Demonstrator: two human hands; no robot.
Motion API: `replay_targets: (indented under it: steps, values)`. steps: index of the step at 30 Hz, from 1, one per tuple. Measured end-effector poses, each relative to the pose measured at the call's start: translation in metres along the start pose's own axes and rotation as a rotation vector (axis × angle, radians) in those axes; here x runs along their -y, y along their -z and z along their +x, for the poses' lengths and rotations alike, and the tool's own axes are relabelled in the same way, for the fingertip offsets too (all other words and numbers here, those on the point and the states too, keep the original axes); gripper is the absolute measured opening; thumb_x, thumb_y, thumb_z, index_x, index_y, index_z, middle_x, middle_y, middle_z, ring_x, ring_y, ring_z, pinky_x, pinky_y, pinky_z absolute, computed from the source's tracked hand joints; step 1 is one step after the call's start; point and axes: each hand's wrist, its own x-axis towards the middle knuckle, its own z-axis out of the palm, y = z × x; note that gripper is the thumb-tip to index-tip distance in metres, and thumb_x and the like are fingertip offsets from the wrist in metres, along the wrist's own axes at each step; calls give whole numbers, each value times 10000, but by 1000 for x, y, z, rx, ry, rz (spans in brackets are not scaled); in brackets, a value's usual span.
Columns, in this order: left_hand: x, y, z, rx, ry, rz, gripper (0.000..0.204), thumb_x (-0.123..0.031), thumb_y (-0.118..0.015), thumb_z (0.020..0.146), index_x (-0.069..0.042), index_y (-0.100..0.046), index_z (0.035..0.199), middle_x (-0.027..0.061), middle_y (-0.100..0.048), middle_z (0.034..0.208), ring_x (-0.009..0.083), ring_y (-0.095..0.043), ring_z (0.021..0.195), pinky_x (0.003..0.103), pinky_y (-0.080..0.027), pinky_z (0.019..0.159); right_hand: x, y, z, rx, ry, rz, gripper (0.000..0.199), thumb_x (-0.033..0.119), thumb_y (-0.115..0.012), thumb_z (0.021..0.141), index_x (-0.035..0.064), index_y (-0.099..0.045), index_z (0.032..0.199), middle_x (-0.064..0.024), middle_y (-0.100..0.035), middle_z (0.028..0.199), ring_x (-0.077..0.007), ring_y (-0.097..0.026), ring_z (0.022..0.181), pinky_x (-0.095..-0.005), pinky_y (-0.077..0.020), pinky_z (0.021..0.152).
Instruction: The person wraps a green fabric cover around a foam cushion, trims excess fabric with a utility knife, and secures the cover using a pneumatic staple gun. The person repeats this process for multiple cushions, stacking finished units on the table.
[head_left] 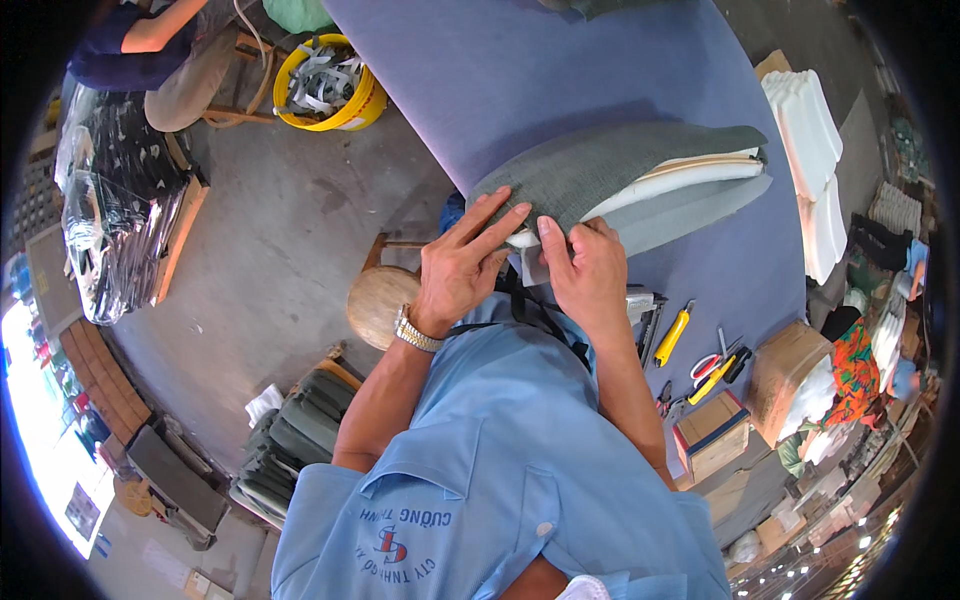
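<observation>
A purple-covered bench carries everything. On its near edge lies a stack of grey fabric-covered foam pieces, the landmark. The left hand lies flat on the stack's near-left corner, fingers spread, clasping nothing. The right hand, just right of it, pinches the stack's near edge between thumb and fingers. Right of the stack and nearer the person lies a yellow utility knife.
</observation>
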Motion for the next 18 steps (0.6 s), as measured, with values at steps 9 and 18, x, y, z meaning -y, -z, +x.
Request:
replay_targets:
  steps: [9,18]
  values:
    - [20,10,7,1,130,-203,607,-53,-763,834,-159,-644,1419,149,-612,1464,340,-636,1292,377,-549,1015,-9,-25,19,21,77,189,376,267,-632,1017,25,-694,735,-171,-686,753,-392,-632,827,-489,-462,796]
    - [13,-2,22,46,405,-393,652,-370,-745,951,-15,-556,1464,259,-543,1504,373,-491,1441,441,-391,1178,-17,-33,18,-64,180,214,312,229,-625,1014,27,-693,786,-159,-697,811,-394,-622,869,-497,-454,811]
